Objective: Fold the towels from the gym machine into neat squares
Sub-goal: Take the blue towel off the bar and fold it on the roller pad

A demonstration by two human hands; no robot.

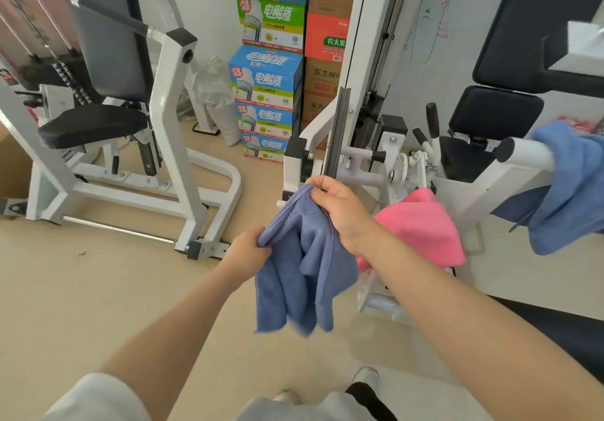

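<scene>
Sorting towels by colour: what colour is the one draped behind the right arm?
Pink, clearest in the head view.

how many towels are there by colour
Purple-blue towel, held up by the left hand and the right hand: 1
Pink towel, draped on the machine behind the right forearm: 1
Lighter blue towel, hung over the white bar at right: 1
Total: 3

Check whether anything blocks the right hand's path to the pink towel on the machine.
Nothing visible blocks it. The right hand pinches the hanging blue-purple microfibre towel; the pink cloth towel hangs just behind its wrist.
</scene>
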